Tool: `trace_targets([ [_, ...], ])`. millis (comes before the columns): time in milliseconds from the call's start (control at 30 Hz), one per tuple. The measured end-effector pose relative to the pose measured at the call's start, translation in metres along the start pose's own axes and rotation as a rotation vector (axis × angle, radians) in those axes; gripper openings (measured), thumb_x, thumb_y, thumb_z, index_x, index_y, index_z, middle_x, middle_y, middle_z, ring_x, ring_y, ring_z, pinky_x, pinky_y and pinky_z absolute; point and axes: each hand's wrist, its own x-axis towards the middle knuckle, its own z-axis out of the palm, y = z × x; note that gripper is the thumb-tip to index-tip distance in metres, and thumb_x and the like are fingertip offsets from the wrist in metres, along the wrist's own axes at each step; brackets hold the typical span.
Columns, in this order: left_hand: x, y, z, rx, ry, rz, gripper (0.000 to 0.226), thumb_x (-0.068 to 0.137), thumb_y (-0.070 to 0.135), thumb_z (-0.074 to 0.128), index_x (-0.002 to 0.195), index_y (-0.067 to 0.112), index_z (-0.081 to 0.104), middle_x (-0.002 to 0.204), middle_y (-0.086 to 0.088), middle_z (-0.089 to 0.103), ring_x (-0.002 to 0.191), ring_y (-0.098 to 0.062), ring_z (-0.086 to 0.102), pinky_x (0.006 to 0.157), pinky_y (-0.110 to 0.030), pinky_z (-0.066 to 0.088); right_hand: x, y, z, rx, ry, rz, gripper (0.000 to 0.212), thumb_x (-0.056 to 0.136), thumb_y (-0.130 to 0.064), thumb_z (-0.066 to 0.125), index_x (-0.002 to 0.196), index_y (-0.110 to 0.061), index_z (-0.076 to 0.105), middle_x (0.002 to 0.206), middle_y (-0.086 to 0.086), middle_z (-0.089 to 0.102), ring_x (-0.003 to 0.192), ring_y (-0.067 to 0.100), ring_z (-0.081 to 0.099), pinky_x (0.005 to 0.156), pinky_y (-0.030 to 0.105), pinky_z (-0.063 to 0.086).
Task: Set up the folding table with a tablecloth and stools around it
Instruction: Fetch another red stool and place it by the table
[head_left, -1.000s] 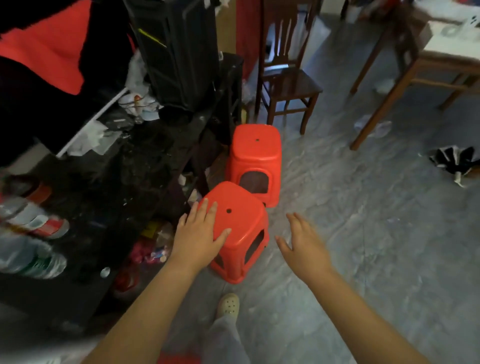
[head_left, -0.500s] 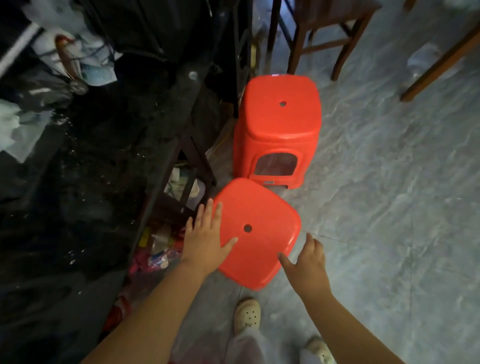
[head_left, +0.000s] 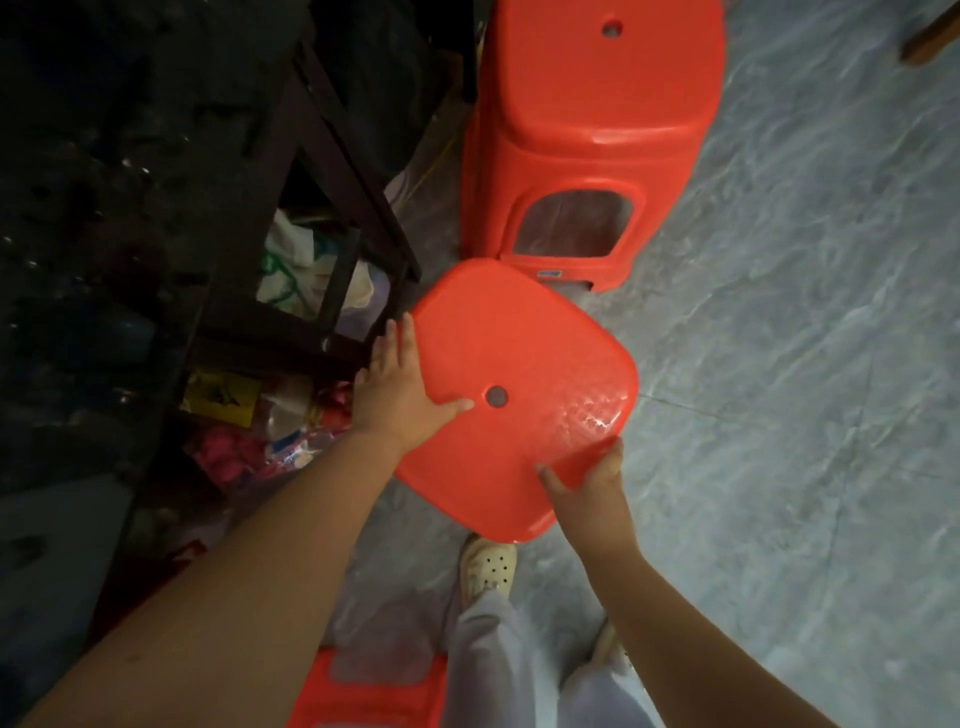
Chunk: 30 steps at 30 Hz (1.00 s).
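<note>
now the right hand (head_left: 587, 483) has gripped the red stool (head_left: 519, 353).

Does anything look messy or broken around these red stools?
Only the jumble of bags and wrappers under the dark shelf on the left looks messy. The near stool, held by the left hand and right hand, and the far stool look undamaged.

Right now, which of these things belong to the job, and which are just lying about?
Job: near red stool, gripped by left hand and right hand; far red stool; third red stool.
Lying about: dark shelf, white bag, yellow packet.
</note>
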Motion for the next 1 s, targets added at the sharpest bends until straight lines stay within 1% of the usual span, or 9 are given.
trace_targets([
  [133, 0.01, -0.001, 0.002, -0.105, 0.011, -0.075, 0.132, 0.059, 0.06, 0.078, 0.15, 0.02, -0.009, 0.159, -0.008, 0.004, 0.145, -0.026, 0.009, 0.111, -0.055, 0.02, 0.011, 0.003, 0.005, 0.171, 0.019, 0.076, 0.12, 0.051, -0.051, 0.081, 0.146, -0.012, 0.019, 0.145, 0.011, 0.042, 0.131, 0.025, 0.046, 0.108, 0.047, 0.039],
  [200, 0.017, -0.005, 0.001, -0.208, -0.027, -0.107, 0.135, 0.057, 0.055, 0.082, 0.15, 0.019, -0.009, 0.158, -0.01, 0.006, 0.145, -0.026, 0.01, 0.112, -0.055, 0.022, 0.015, 0.0, 0.005, 0.243, 0.0, 0.119, 0.109, 0.056, -0.04, 0.086, 0.141, -0.009, 0.026, 0.138, 0.01, 0.049, 0.123, 0.024, 0.052, 0.105, 0.047, 0.042],
  [300, 0.021, -0.007, -0.001, -0.215, -0.043, -0.088, 0.132, 0.057, 0.052, 0.083, 0.151, 0.016, -0.003, 0.155, -0.015, 0.014, 0.142, -0.032, 0.017, 0.113, -0.048, 0.025, 0.021, 0.001, 0.003, 0.256, -0.02, 0.131, 0.091, 0.067, -0.023, 0.086, 0.136, -0.008, 0.03, 0.133, 0.007, 0.05, 0.119, 0.024, 0.053, 0.104, 0.047, 0.043],
  [533, -0.023, 0.018, -0.012, -0.19, -0.013, -0.056, 0.128, 0.058, 0.056, 0.08, 0.151, 0.018, 0.001, 0.152, -0.016, 0.023, 0.139, -0.032, 0.025, 0.11, -0.048, 0.03, -0.012, 0.007, -0.029, 0.295, 0.083, 0.128, 0.076, 0.063, -0.04, 0.087, 0.123, -0.018, 0.047, 0.117, 0.0, 0.063, 0.107, 0.02, 0.062, 0.096, 0.045, 0.049],
  [633, -0.06, 0.043, -0.036, -0.238, 0.064, 0.029, 0.117, 0.061, 0.054, 0.079, 0.151, 0.022, 0.012, 0.146, -0.015, 0.034, 0.133, -0.033, 0.034, 0.108, -0.041, 0.031, -0.045, 0.006, -0.066, 0.274, 0.174, 0.087, 0.073, 0.055, -0.056, 0.084, 0.114, -0.024, 0.055, 0.105, -0.005, 0.068, 0.096, 0.015, 0.065, 0.089, 0.042, 0.052],
  [733, -0.105, 0.08, -0.068, -0.299, 0.104, 0.105, 0.107, 0.062, 0.053, 0.079, 0.148, 0.024, 0.023, 0.134, -0.014, 0.043, 0.127, -0.03, 0.038, 0.106, -0.036, 0.03, -0.086, 0.006, -0.118, 0.247, 0.275, 0.062, 0.066, 0.059, -0.055, 0.082, 0.111, -0.022, 0.058, 0.102, -0.001, 0.069, 0.092, 0.017, 0.065, 0.083, 0.039, 0.052],
  [800, -0.139, 0.109, -0.087, -0.326, 0.117, 0.161, 0.105, 0.061, 0.053, 0.079, 0.147, 0.027, 0.025, 0.127, -0.011, 0.043, 0.125, -0.027, 0.035, 0.107, -0.034, 0.028, -0.115, 0.005, -0.156, 0.246, 0.366, 0.052, 0.07, 0.055, -0.061, 0.079, 0.11, -0.022, 0.058, 0.101, -0.001, 0.068, 0.093, 0.02, 0.065, 0.083, 0.041, 0.052],
  [900, -0.19, 0.16, -0.109, -0.349, 0.139, 0.287, 0.106, 0.06, 0.055, 0.077, 0.148, 0.032, 0.023, 0.117, -0.004, 0.039, 0.121, -0.023, 0.033, 0.106, -0.032, 0.028, -0.155, 0.001, -0.218, 0.263, 0.479, 0.026, 0.063, 0.066, -0.043, 0.084, 0.114, -0.017, 0.055, 0.104, 0.003, 0.064, 0.097, 0.024, 0.062, 0.079, 0.036, 0.045],
  [1000, -0.238, 0.221, -0.127, -0.352, 0.177, 0.411, 0.107, 0.058, 0.059, 0.077, 0.148, 0.035, 0.022, 0.108, 0.002, 0.034, 0.116, -0.021, 0.033, 0.106, -0.032, 0.028, -0.189, 0.006, -0.283, 0.287, 0.598, -0.007, 0.066, 0.066, -0.039, 0.084, 0.116, -0.015, 0.049, 0.112, 0.008, 0.061, 0.103, 0.026, 0.06, 0.086, 0.041, 0.048],
])
